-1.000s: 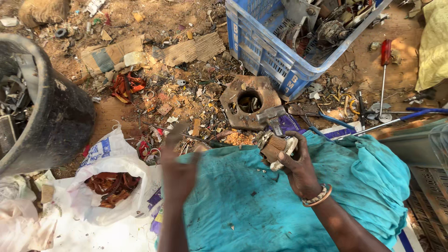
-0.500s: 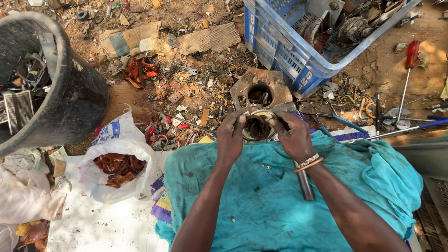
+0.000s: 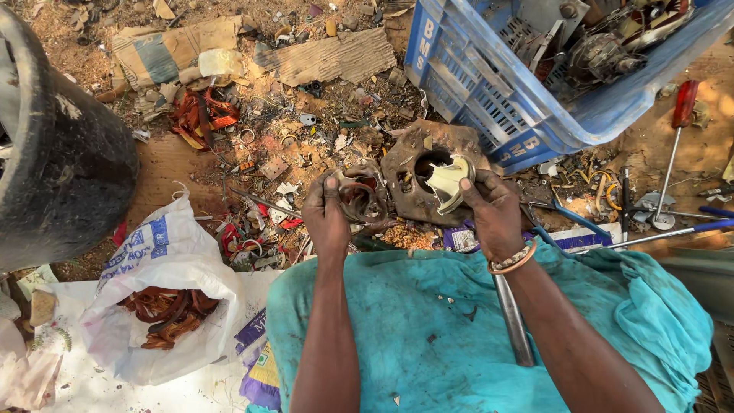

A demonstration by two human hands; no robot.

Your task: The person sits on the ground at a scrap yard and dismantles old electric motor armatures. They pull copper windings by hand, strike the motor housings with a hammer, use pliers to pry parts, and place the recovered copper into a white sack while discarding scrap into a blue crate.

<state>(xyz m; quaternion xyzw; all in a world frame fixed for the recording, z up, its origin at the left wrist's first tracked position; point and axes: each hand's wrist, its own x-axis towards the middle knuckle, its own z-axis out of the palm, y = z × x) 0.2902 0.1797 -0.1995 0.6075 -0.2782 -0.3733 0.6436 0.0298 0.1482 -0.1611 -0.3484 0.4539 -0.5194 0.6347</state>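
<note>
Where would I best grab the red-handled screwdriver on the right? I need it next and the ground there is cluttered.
Take the screwdriver by its red handle, the thick top end lying on bare dirt beside the blue crate. Come from above and the right: the crate blocks the left, and the thin shaft runs down into scattered scrap. The right hand is closer.

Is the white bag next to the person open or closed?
Open: the white bag gapes at its mouth, showing reddish-brown copper wire coils inside.
</note>
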